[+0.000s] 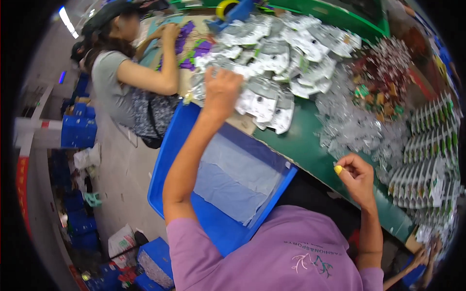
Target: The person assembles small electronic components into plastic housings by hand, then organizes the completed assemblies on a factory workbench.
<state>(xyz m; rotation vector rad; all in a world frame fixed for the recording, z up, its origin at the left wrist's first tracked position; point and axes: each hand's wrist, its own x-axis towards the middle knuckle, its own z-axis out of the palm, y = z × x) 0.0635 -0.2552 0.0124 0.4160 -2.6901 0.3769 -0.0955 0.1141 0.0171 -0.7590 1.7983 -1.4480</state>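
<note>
My left hand (223, 92) is stretched forward at the near left edge of a heap of white and grey moulded plastic parts (264, 104). Its fingers curl down and look closed; the back of the hand and some blur hide what is in them. Above the green tabletop (296, 136), near its front edge, my right hand (358, 179) is closed in a pinch, with a yellow covering (338, 169) on the thumb tip. Anything between those fingertips is too small to name. Clear plastic pieces (347, 121) lie beyond the right hand.
A blue bin (162, 186) with a translucent sheet (233, 179) inside stands between me and the table. At left, a co-worker (116, 72) handles purple parts (196, 53). Red-and-clear small parts (383, 72) are piled at back right; stacked white-and-green parts (422, 160) line the right.
</note>
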